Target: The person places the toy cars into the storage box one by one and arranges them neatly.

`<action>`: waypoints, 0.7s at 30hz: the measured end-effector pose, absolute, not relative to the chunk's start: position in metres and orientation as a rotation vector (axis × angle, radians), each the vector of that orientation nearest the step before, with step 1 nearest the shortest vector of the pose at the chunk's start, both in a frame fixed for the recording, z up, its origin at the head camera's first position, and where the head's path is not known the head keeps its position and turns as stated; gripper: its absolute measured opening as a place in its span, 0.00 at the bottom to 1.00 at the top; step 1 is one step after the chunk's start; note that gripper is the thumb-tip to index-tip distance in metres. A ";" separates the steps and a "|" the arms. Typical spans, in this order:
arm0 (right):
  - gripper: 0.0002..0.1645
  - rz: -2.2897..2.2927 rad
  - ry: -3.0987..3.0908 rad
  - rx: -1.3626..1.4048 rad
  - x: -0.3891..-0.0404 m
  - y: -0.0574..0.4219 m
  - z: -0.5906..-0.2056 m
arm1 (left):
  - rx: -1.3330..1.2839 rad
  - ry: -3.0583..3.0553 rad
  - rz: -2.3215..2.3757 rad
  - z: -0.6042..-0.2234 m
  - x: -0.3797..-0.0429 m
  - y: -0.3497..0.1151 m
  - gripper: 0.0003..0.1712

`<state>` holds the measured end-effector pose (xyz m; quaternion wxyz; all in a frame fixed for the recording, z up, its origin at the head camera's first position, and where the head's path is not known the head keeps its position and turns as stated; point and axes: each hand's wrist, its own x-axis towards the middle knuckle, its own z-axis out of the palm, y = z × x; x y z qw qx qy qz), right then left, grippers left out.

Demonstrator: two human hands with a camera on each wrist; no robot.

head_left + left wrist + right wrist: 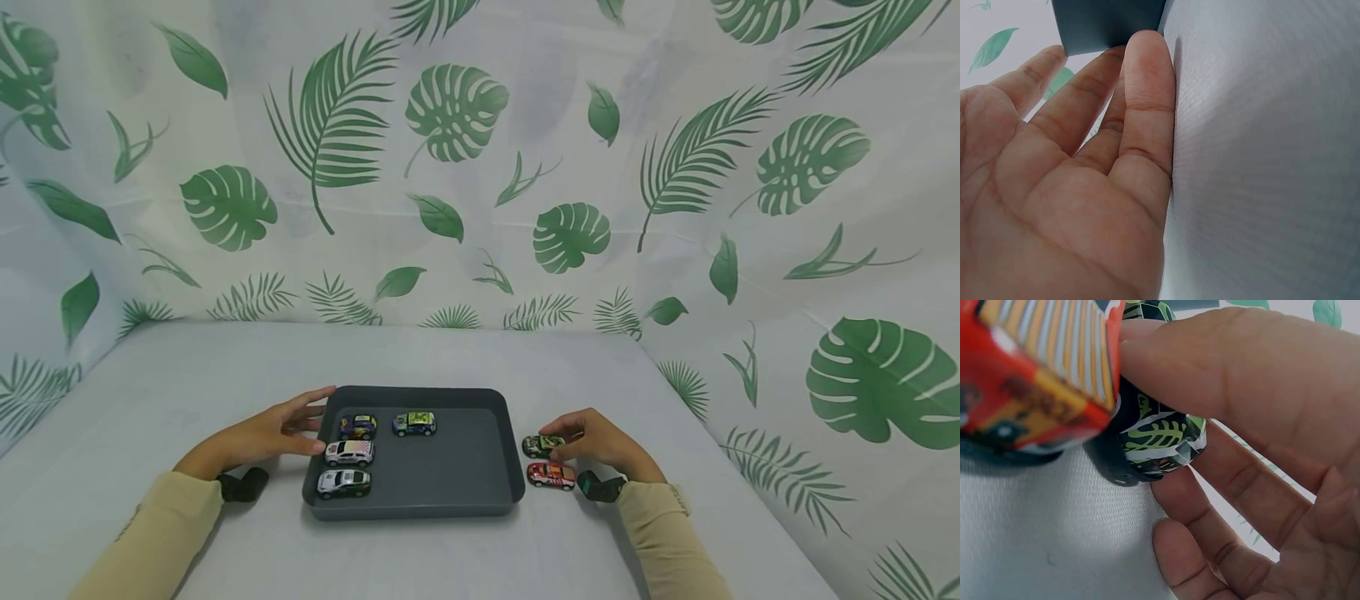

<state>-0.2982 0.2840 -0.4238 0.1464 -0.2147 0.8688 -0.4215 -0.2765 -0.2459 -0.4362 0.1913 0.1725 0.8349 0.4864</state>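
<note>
My left hand (281, 427) rests against the left side of a dark grey tray (442, 510), its fingers fairly straight. In the left wrist view the fingertips touch the tray's wall (1107, 25). Right of the tray, my right hand (596, 440) pinches a green-and-black toy car (537, 447) between thumb and fingers; the car is low at the white table surface. Just nearer to me, a red toy car (551, 476) sits beside it, and in the right wrist view this red car (1029, 387) partly covers the green one (1163, 440).
Inside the tray stand a purple-and-yellow toy car (357, 427), a blue-and-yellow one (414, 423), a white-and-pink one (349, 452) and a white-and-black one (343, 483). A leaf-patterned cloth (480, 250) hangs behind and at the sides of the white table (420, 558).
</note>
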 end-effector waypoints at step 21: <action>0.20 -1.212 2.580 -0.652 -0.297 0.281 -0.414 | 0.515 2.334 1.371 -0.435 -0.276 -0.246 0.61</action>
